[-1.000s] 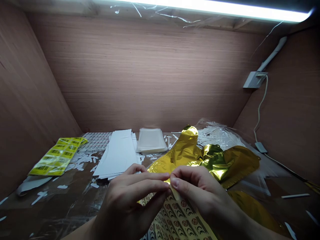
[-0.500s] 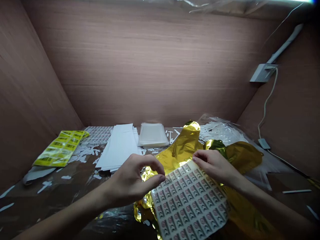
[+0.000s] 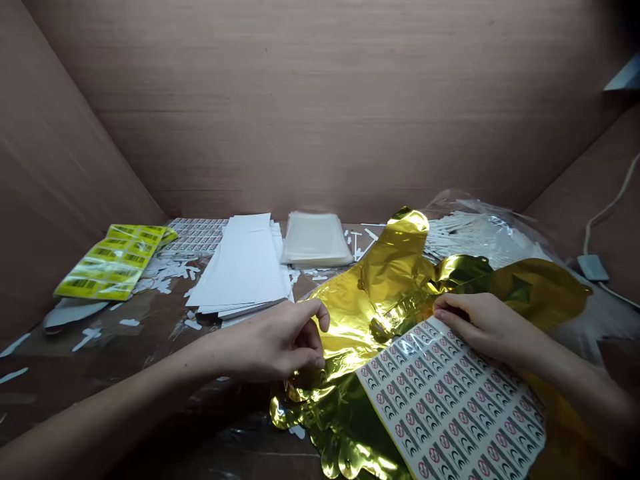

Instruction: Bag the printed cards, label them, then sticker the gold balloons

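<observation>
My right hand (image 3: 480, 327) pinches the top edge of a sticker sheet (image 3: 450, 407) printed with rows of CE marks and red crossed-circle symbols. The sheet lies tilted over a shiny gold foil balloon (image 3: 345, 313), flat and crumpled on the table. Just left of the sheet is my left hand (image 3: 295, 340), over the balloon's edge. Its thumb and index finger are bent with a gap between them, and I see nothing held there.
A stack of white cards (image 3: 240, 267) and a pile of clear bags (image 3: 317, 240) stand behind. To the left are yellow barcode labels (image 3: 113, 263) and another sticker sheet (image 3: 195, 235). White sticks (image 3: 465, 233) in plastic lie back right, near a cable plug (image 3: 593, 268). Paper scraps litter the table.
My right hand and the sticker sheet have shifted right, away from my left hand. The left thumb and index finger have spread apart. The camera view has tilted down and turned slightly.
</observation>
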`<state>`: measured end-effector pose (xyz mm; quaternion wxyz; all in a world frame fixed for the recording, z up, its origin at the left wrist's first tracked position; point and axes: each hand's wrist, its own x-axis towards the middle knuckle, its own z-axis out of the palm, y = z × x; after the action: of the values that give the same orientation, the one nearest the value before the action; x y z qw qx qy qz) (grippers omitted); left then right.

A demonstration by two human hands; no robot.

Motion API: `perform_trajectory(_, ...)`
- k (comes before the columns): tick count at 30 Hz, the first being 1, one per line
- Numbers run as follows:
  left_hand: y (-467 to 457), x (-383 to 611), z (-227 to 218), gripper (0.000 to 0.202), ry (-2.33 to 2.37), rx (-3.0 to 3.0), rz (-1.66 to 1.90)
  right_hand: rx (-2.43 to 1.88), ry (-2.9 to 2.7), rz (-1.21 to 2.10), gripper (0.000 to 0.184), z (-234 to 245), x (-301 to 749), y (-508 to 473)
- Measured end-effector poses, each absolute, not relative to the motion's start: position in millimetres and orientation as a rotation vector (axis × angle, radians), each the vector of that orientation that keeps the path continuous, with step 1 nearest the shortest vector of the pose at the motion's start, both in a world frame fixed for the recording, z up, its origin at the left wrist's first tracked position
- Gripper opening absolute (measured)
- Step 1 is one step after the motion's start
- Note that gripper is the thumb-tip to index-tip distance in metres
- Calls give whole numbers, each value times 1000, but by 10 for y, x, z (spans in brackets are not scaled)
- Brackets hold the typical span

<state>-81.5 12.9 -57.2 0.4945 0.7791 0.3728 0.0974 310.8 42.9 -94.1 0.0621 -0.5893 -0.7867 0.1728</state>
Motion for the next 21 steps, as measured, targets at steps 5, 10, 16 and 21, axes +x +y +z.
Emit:
perform_trajectory(5, 130, -784, -685, 18, 953, 1772, 203, -1800, -2376, 520, 38, -990, 3107, 431)
perform_trajectory(10, 121, -775, -733, 22, 971, 1783, 215, -1791, -2386, 507, 38, -1021, 3154, 444)
perform_trajectory(16, 116, -792, -782, 23, 998, 1787, 222, -1807, -2388, 517, 37, -1024, 3151, 432)
perform_trajectory(21, 136, -805, -787, 25, 987, 1775, 212, -1811, -2386, 520, 37, -1016, 3141, 422)
